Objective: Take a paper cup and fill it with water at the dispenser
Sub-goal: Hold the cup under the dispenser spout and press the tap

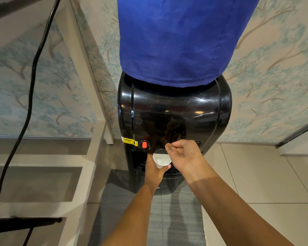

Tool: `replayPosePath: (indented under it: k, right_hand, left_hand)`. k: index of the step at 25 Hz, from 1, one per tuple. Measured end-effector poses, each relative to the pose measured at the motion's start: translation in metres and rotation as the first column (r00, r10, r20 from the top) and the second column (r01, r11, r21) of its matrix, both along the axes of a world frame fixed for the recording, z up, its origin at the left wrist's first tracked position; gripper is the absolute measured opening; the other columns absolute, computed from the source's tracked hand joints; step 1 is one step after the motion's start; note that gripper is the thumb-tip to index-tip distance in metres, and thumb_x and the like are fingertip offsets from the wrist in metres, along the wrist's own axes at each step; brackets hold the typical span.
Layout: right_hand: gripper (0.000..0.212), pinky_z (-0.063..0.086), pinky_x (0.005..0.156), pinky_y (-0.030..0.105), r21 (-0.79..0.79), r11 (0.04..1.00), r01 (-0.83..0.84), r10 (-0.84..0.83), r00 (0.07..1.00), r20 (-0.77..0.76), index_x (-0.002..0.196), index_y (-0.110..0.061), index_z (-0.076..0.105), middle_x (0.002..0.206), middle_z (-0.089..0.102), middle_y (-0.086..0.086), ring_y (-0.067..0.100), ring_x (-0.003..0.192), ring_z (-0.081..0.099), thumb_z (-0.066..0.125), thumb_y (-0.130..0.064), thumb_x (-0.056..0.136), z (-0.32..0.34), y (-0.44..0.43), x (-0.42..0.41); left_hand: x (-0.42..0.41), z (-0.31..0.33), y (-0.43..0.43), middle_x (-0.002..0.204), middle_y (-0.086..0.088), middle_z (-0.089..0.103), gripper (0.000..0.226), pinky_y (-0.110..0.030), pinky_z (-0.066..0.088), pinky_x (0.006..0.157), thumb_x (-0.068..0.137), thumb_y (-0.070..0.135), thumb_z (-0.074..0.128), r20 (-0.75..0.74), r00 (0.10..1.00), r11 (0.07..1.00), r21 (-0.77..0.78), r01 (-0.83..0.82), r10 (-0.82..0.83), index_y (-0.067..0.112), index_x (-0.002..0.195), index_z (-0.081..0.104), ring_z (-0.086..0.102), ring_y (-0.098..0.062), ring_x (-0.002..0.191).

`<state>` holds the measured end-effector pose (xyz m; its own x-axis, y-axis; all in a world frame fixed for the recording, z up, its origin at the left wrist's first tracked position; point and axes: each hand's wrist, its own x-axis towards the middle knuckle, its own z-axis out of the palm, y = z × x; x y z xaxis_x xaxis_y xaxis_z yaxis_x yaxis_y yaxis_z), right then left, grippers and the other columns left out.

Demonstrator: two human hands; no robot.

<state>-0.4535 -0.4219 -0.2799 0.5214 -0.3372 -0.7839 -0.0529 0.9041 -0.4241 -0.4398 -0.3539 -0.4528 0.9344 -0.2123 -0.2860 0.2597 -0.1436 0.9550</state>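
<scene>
A white paper cup (pixel 161 160) is held upright from below by my left hand (pixel 154 170), under the middle of the black water dispenser (pixel 174 110). Its far rim is hidden beneath the dispenser's front panel. My right hand (pixel 183 154) hovers just right of the cup, fingers curled toward the middle tap area, which it hides. A red tap button (pixel 144 145) sits left of the cup. A dark tap button (pixel 198 144) peeks out beside my right hand. I cannot tell whether water is flowing.
A blue cloth cover (pixel 176 38) wraps the bottle on top of the dispenser. A grey mat (pixel 174 215) lies on the tiled floor in front. White framed shelving (pixel 75 166) and a black cable (pixel 32 86) stand at the left. Patterned wallpaper is behind.
</scene>
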Motion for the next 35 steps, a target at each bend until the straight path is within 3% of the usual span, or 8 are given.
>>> replayPosePath:
  k: [3, 7, 18, 19, 21, 24, 29, 35]
  right_hand:
    - [0.060, 0.027, 0.116, 0.038, -0.003, 1.000, -0.005, 0.005, 1.000, -0.006, 0.145, 0.003, 0.031, 0.145, 0.037, 0.030, 0.038, 0.138, 0.035, 0.032, 0.019, 0.087, 0.001, 0.000, 0.001]
    - [0.058, 0.027, 0.116, 0.038, 0.000, 1.000, -0.006, 0.006, 1.000, -0.008, 0.143, 0.004, 0.033, 0.144, 0.037, 0.030, 0.038, 0.138, 0.035, 0.032, 0.018, 0.087, 0.002, 0.000, 0.001]
    - [0.053, 0.029, 0.115, 0.038, -0.006, 1.000, -0.027, 0.027, 1.000, -0.014, 0.139, 0.009, 0.038, 0.144, 0.038, 0.028, 0.037, 0.137, 0.036, 0.033, 0.017, 0.087, 0.005, 0.001, -0.001]
    - [0.051, 0.029, 0.115, 0.037, -0.012, 0.999, -0.036, 0.036, 0.999, -0.014, 0.137, 0.010, 0.039, 0.144, 0.039, 0.028, 0.037, 0.137, 0.036, 0.033, 0.017, 0.087, 0.006, 0.001, -0.002]
    - [0.047, 0.029, 0.115, 0.037, -0.019, 0.999, -0.049, 0.049, 0.999, -0.015, 0.134, 0.012, 0.040, 0.144, 0.038, 0.028, 0.037, 0.137, 0.036, 0.033, 0.017, 0.088, 0.007, 0.001, -0.002]
    - [0.046, 0.028, 0.116, 0.037, -0.014, 0.999, -0.045, 0.045, 0.999, -0.010, 0.133, 0.013, 0.040, 0.145, 0.036, 0.029, 0.037, 0.138, 0.034, 0.033, 0.017, 0.088, 0.008, 0.001, -0.003]
    - [0.043, 0.028, 0.116, 0.038, -0.058, 0.994, -0.090, 0.088, 0.996, -0.029, 0.131, 0.015, 0.040, 0.145, 0.036, 0.029, 0.037, 0.139, 0.034, 0.033, 0.017, 0.088, 0.008, 0.002, -0.002]
    - [0.045, 0.027, 0.116, 0.038, -0.022, 0.998, -0.053, 0.052, 0.998, -0.024, 0.134, 0.014, 0.038, 0.146, 0.035, 0.029, 0.036, 0.140, 0.032, 0.033, 0.015, 0.089, 0.007, 0.000, -0.002]
  left_hand:
    - [-0.001, -0.001, 0.001, 0.118, 0.003, 0.059, 0.070, -0.006, 0.045, 0.074, 0.071, 0.009, 0.081, -0.002, 1.000, 1.000, 0.016, 0.003, -0.003, 0.025, 0.126, 0.042, 0.056, -0.010, 0.107]
    - [0.000, -0.001, 0.000, 0.123, -0.002, 0.059, 0.071, -0.020, 0.045, 0.092, 0.071, 0.007, 0.081, -0.022, 1.000, 1.000, 0.007, 0.004, -0.004, 0.020, 0.129, 0.041, 0.056, -0.015, 0.113]
    - [-0.001, 0.003, 0.004, 0.120, 0.003, 0.058, 0.069, -0.003, 0.046, 0.076, 0.072, 0.007, 0.080, 0.007, 1.000, 1.000, 0.012, 0.015, -0.015, 0.033, 0.120, 0.038, 0.055, -0.011, 0.109]
    - [-0.002, 0.003, 0.004, 0.122, 0.001, 0.058, 0.069, -0.007, 0.048, 0.083, 0.072, 0.007, 0.080, 0.002, 1.000, 1.000, 0.010, 0.016, -0.016, 0.032, 0.120, 0.038, 0.055, -0.013, 0.112]
    - [-0.002, 0.004, 0.004, 0.128, -0.007, 0.058, 0.070, -0.029, 0.048, 0.102, 0.072, 0.005, 0.079, -0.015, 1.000, 1.000, 0.000, 0.014, -0.014, 0.023, 0.127, 0.040, 0.055, -0.021, 0.119]
    - [-0.002, 0.006, 0.004, 0.131, -0.017, 0.055, 0.072, -0.050, 0.044, 0.106, 0.074, 0.000, 0.076, -0.054, 0.998, 1.000, -0.027, 0.008, -0.009, 0.012, 0.134, 0.038, 0.053, -0.031, 0.124]
    - [-0.002, 0.003, 0.011, 0.126, -0.021, 0.058, 0.068, -0.048, 0.048, 0.101, 0.074, 0.003, 0.076, -0.034, 0.999, 0.999, 0.035, 0.014, -0.013, 0.001, 0.132, 0.041, 0.058, -0.035, 0.116]
    - [-0.002, 0.007, 0.006, 0.130, -0.019, 0.055, 0.056, -0.057, 0.042, 0.105, 0.081, 0.010, 0.068, -0.148, 0.989, 0.993, -0.109, -0.045, 0.028, 0.013, 0.131, 0.043, 0.052, -0.034, 0.124]
